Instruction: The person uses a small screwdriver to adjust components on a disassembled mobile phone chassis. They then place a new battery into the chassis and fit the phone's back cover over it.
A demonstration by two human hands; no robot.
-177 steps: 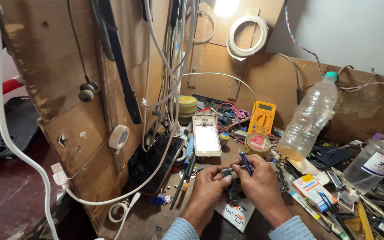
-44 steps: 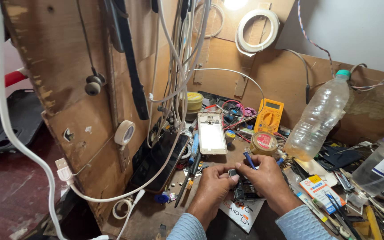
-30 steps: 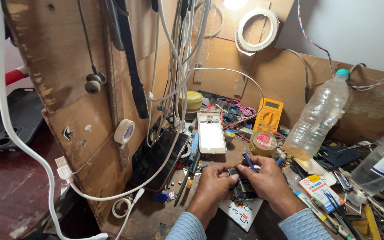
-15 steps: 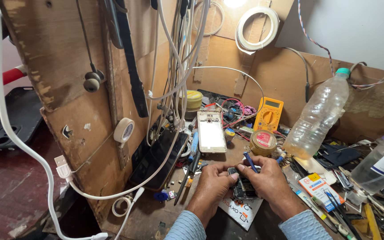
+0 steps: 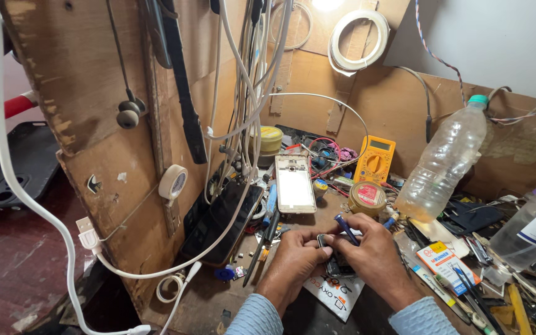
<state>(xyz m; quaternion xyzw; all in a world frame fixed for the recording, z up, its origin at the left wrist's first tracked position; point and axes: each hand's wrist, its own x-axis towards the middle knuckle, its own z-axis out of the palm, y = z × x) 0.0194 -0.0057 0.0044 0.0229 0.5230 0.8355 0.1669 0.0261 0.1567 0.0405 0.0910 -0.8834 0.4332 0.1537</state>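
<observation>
Rough worn wood, glossy plastic clutter.
Beyond the left hand (image 5: 293, 260): glossy glass-faced phone (image 5: 295, 192); past the right hand (image 5: 373, 254): clear crinkled plastic bottle (image 5: 443, 162); left of both: rough chipped wooden board (image 5: 88, 111).

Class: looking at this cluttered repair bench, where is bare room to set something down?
Little: a bare strip of bench between the dark phone and the left hand. Right of the right hand, tools and bottles crowd it.

A small electronics repair workshop. A yellow multimeter (image 5: 375, 159) sits at one o'clock on the cluttered bench (image 5: 218, 304). Cables (image 5: 243, 93) hang at twelve.
</observation>
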